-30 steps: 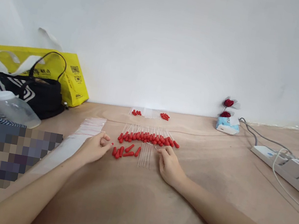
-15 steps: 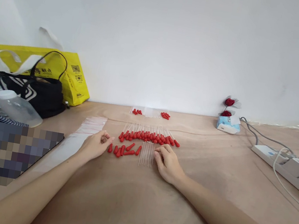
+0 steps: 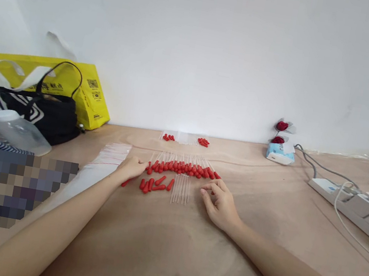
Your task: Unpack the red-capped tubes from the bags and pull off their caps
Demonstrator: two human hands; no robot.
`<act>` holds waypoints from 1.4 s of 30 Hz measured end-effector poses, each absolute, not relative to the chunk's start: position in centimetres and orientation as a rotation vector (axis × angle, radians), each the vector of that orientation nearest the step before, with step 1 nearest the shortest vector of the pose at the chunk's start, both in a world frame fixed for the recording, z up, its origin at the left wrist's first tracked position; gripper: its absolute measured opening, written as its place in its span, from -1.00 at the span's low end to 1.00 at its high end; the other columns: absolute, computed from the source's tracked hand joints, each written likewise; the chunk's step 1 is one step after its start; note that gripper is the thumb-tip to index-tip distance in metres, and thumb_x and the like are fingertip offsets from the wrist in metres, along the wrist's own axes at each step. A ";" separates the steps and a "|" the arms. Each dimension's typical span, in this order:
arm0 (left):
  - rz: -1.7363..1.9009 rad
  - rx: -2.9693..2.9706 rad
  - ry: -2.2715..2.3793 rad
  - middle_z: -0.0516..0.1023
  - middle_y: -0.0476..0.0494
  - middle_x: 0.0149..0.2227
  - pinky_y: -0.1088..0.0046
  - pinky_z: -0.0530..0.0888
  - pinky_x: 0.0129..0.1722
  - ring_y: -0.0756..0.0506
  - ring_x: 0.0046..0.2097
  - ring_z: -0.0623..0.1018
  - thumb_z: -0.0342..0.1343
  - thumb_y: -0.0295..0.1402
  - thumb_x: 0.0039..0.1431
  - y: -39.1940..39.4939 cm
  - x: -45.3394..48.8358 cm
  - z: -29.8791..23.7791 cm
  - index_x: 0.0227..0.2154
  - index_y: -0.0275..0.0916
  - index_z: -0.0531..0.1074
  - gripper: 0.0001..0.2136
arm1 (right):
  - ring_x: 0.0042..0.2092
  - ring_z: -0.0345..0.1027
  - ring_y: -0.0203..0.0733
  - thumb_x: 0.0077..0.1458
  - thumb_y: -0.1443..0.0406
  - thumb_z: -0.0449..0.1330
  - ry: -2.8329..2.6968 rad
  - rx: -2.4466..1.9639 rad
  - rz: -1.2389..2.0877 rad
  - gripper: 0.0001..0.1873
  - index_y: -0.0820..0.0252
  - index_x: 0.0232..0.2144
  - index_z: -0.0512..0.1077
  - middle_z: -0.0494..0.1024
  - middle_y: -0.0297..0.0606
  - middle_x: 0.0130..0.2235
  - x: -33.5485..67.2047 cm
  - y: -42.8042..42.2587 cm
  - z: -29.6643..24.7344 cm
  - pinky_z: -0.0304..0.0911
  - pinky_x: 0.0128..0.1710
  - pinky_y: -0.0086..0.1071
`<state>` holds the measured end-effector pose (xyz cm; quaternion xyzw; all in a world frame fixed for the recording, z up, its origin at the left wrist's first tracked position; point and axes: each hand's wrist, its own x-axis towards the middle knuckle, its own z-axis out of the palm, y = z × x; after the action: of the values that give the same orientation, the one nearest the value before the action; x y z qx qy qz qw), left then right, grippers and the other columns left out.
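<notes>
Glass droppers with red rubber bulbs (image 3: pixel 184 168) lie in a fanned row, tips toward the wall. At the row's left end, my left hand (image 3: pixel 131 169) is closed, thumb and fingertips pinching the leftmost dropper's bulb. Below that hand a red bulb (image 3: pixel 126 182) partly shows. Loose red rubber bulbs (image 3: pixel 151 184) lie just right of it. Beside them, several clear glass tubes (image 3: pixel 181 190) without bulbs lie side by side. To the right of the tubes, my right hand (image 3: pixel 220 206) rests over the table with thumb and fingers apart, and I see nothing in it.
Against the wall are clear bags with red bulbs (image 3: pixel 204 142). At left stand a plastic bag (image 3: pixel 106 155), a black bag (image 3: pixel 55 120), a yellow bag (image 3: pixel 99 104) and a plastic jar (image 3: pixel 28 134). A tissue pack (image 3: pixel 279 154) and power strip (image 3: pixel 332 192) are at right.
My left hand has moved right and forward from beside the loose bulbs to the left end of the dropper row. My right hand has drawn away to the right from the glass tubes.
</notes>
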<state>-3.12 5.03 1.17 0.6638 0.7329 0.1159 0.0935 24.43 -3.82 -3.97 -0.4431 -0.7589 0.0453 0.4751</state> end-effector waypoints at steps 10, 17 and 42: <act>0.761 2.791 1.633 0.43 -0.11 -0.41 0.41 0.31 -0.27 -0.09 -0.30 0.41 -0.15 -0.27 0.13 -1.2 -0.6 1.9 -0.49 -0.25 0.39 -0.74 | -0.13 0.24 -0.13 0.02 0.32 0.06 -1.926 -1.045 -0.203 -0.74 0.19 -0.18 0.33 0.40 -0.13 -0.19 24.3 -3.8 -3.6 0.16 -0.15 -0.24; 0.961 3.384 1.124 0.41 -0.12 -0.46 0.38 0.28 -0.36 -0.07 -0.37 0.37 -0.11 -0.40 0.15 -4.3 3.3 -0.9 -0.52 -0.29 0.37 -0.79 | -0.02 0.19 -0.11 0.05 0.19 0.09 -2.194 -0.867 -0.478 -0.71 0.06 -0.13 0.35 0.47 -0.24 -0.17 24.2 -4.2 -2.7 -0.20 0.06 -0.04; 1.087 3.034 0.981 0.51 -0.01 -0.36 0.23 0.23 -0.09 -0.06 -0.25 0.41 -0.07 -0.43 0.15 -4.3 3.3 -1.6 -0.43 -0.19 0.40 -0.84 | -0.39 0.21 -0.33 0.09 0.31 0.03 -2.183 -0.752 -0.481 -0.84 0.13 -0.44 0.40 0.39 -0.44 -0.62 23.8 -4.5 -2.7 -0.16 -0.01 -0.12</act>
<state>3.27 -4.25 -1.62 0.8949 0.2892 0.3206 -0.1131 23.79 -4.52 -2.71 -0.2949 -0.8555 -0.1884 0.3816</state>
